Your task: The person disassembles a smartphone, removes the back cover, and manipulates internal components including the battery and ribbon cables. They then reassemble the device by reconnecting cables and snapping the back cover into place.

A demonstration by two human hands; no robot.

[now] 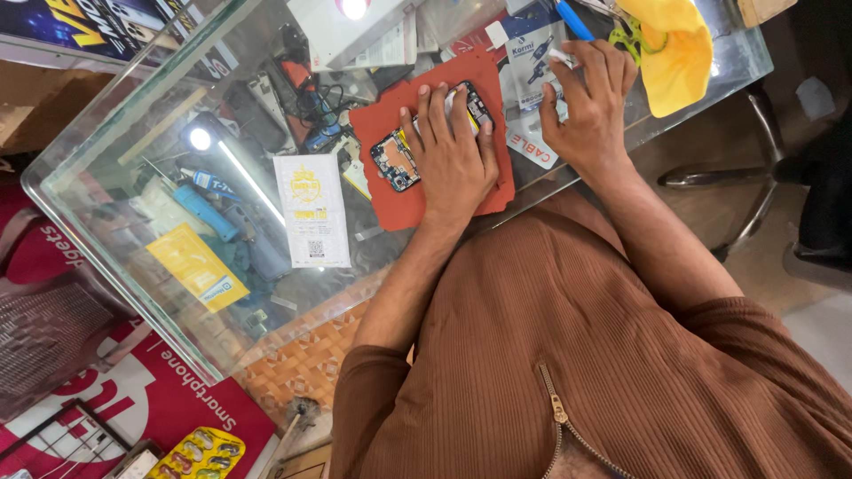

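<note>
Glass-topped display table (133,168) fills the frame, with clutter visible beneath the pane: a blue cylindrical tool, a yellow packet, a lit tube light.

On the table: red-orange rubber work mat (390,200). On the mat lies an opened black smartphone with its back removed and circuit board exposed (397,160).

Left hand (454,155): palm down, fingers spread flat over the right part of the smartphone, pinning it to the mat. Not clamped around it.

Right hand (590,106): just right of the mat, fingers curled together over a white printed cable packet (532,137), apparently pinching something small; cannot tell what. A blue pen-like tool (572,19) and a yellow cloth (679,53) lie just beyond it, at the far right.

White printed card with a yellow emblem (312,210) lies left of the mat.

Handling judgement: smartphone is light, stiff, thin, and fragile with the board bare. Best held by its outer frame edges, keeping fingers off exposed parts; the mat should limit sliding.
</note>
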